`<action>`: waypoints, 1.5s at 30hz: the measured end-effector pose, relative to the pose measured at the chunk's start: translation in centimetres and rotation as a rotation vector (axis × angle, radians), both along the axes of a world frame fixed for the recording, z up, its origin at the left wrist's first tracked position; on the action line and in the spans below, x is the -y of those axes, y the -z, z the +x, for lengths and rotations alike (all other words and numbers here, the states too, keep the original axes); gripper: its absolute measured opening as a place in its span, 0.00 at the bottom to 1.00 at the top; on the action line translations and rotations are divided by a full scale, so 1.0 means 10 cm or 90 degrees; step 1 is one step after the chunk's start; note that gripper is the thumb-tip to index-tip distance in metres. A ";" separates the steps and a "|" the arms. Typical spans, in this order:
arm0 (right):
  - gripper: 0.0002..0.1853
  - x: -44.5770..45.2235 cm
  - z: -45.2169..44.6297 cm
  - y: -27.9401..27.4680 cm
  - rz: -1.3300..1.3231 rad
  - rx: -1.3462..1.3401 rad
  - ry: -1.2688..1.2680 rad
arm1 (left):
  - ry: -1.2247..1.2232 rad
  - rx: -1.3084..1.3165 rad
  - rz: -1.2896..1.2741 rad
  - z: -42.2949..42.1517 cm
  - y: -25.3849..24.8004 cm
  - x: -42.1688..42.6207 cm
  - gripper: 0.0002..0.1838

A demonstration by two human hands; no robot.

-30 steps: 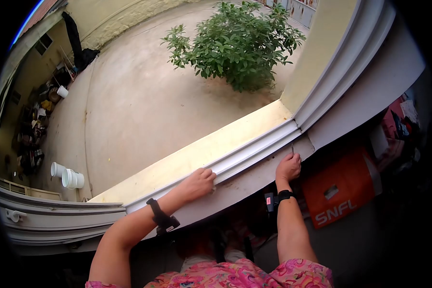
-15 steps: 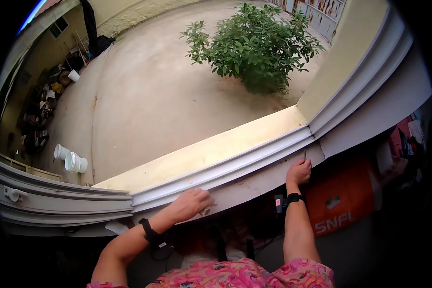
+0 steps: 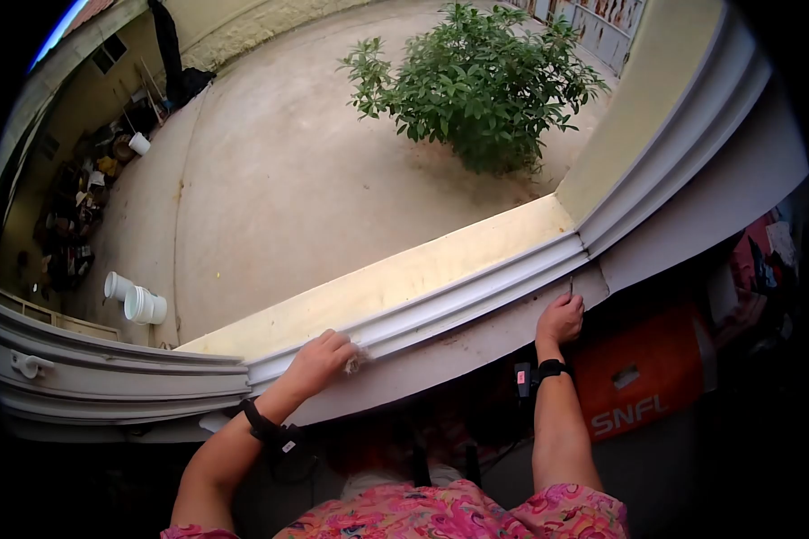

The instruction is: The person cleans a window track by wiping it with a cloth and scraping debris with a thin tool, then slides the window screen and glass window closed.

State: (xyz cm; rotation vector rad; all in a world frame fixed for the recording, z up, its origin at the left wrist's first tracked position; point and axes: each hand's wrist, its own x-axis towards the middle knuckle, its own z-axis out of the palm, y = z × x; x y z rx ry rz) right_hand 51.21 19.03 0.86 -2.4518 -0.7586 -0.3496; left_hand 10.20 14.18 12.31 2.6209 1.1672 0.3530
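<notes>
My left hand is closed over a small, crumpled whitish-grey wad, perhaps a rag or tissue. It is at the inner edge of the white window track, over the sill. My right hand rests at the sill's right end, fingers closed round a thin dark stick-like tool whose tip points up toward the track's corner. Most of that tool is hidden in the fist. Dark smudges and specks mark the pale inner sill between my hands.
A sliding window frame with a latch is at left. Below the sill lies an orange bag lettered SNFL. Outside are a leafy bush, white buckets and a cluttered wall side.
My left hand has moved left and up from the sill to the track's inner edge, carrying the wad. My right hand has stayed in place.
</notes>
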 end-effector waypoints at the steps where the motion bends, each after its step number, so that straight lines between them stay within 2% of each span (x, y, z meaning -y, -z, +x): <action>1: 0.10 0.00 0.00 -0.01 -0.005 -0.002 0.002 | -0.001 -0.019 0.004 0.00 0.05 -0.03 0.08; 2: 0.10 0.00 -0.01 -0.01 -0.005 -0.002 0.004 | 0.001 -0.019 0.004 0.01 0.08 -0.07 0.08; 4: 0.10 0.01 0.00 -0.01 -0.009 -0.007 0.002 | 0.033 -0.091 -0.094 0.05 0.11 -0.13 0.06; 7: 0.10 0.00 0.00 -0.01 -0.024 -0.017 0.011 | 0.110 -0.059 -0.109 0.21 0.11 -0.25 0.06; 20: 0.12 0.02 -0.01 -0.05 -0.012 -0.042 0.004 | 0.132 0.012 -0.036 1.25 0.28 -0.64 0.07; 23: 0.10 0.02 -0.01 -0.02 -0.016 -0.028 0.006 | 0.109 0.068 -0.026 1.32 0.30 -0.66 0.08; 26: 0.12 0.02 -0.02 -0.05 -0.017 -0.044 0.007 | -0.005 0.218 -0.156 1.22 0.10 -0.73 0.10; 29: 0.12 0.02 0.00 -0.02 0.008 -0.021 -0.006 | -0.033 0.229 -0.178 1.04 -0.01 -0.79 0.10; 34: 0.11 0.02 -0.01 -0.05 -0.009 -0.027 0.002 | 0.028 0.204 -0.163 1.15 -0.02 -0.83 0.11; 36: 0.11 0.01 -0.01 -0.05 -0.003 -0.030 0.003 | 0.139 0.187 -0.105 1.33 0.06 -0.84 0.13; 44: 0.10 0.01 -0.02 -0.05 -0.011 -0.031 0.007 | 0.138 0.110 -0.124 1.97 0.22 -0.99 0.09; 45: 0.10 0.01 -0.02 -0.04 -0.005 -0.027 0.005 | 0.184 0.060 -0.060 1.99 0.25 -1.01 0.08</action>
